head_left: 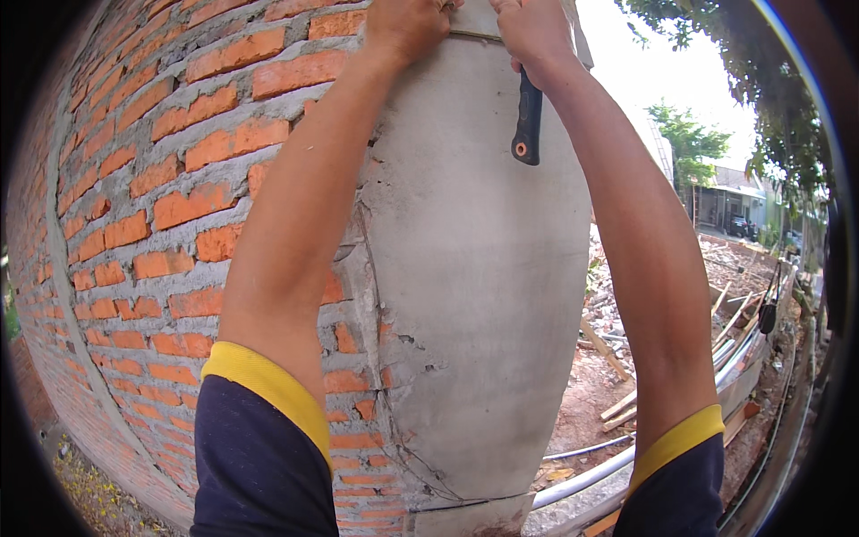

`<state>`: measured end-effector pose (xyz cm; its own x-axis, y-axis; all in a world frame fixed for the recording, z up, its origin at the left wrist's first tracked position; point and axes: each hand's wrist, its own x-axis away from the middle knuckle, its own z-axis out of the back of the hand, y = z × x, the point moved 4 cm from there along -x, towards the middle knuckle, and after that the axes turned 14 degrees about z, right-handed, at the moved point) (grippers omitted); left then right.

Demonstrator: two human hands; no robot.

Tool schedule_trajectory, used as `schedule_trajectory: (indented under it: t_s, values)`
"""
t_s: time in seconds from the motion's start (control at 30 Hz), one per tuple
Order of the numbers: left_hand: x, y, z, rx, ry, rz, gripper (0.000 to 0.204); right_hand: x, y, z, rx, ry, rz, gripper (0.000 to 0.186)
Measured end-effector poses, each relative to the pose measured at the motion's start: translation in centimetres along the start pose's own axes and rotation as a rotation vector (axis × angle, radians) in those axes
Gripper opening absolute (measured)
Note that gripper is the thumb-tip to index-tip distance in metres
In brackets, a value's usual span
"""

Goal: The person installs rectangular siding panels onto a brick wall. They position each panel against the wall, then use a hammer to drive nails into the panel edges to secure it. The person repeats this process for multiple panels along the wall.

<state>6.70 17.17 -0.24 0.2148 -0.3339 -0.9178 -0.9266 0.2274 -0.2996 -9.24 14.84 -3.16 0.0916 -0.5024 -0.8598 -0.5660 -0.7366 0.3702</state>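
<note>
Both my arms reach up along a grey cement-faced column point(474, 242). My left hand point(407, 29) is at the column's upper left, its fingers curled; the top edge of the view cuts them off, so what they hold cannot be made out. To its right, my right hand point(540, 34) is closed at the column's top. A black tool handle point(527, 125) with an orange-rimmed hole in its end hangs down from under this hand. The rest of that tool is hidden. A dark horizontal seam point(474, 36) crosses the column between my hands.
A wall of orange bricks and grey mortar point(234, 141) joins the column's left side. Right of the column lie rubble point(716, 259), wooden planks point(619, 407) and pale pipes point(591, 474). Trees point(684, 139) and a building point(729, 204) stand farther back.
</note>
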Motion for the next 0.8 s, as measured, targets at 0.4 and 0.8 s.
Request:
schedule_trajectory:
  t_s: [0.4,0.8]
  values:
    - [-1.2,-1.1,2.5,-0.288,0.194,0.184,0.027,0.4,1.4,-3.8,0.178,-0.313,-0.080,0.078]
    - [-3.3,-3.7,3.4,-0.346,-0.071,0.332,0.027,1.2,-3.1,-1.5,0.129,-0.295,-0.078,0.075]
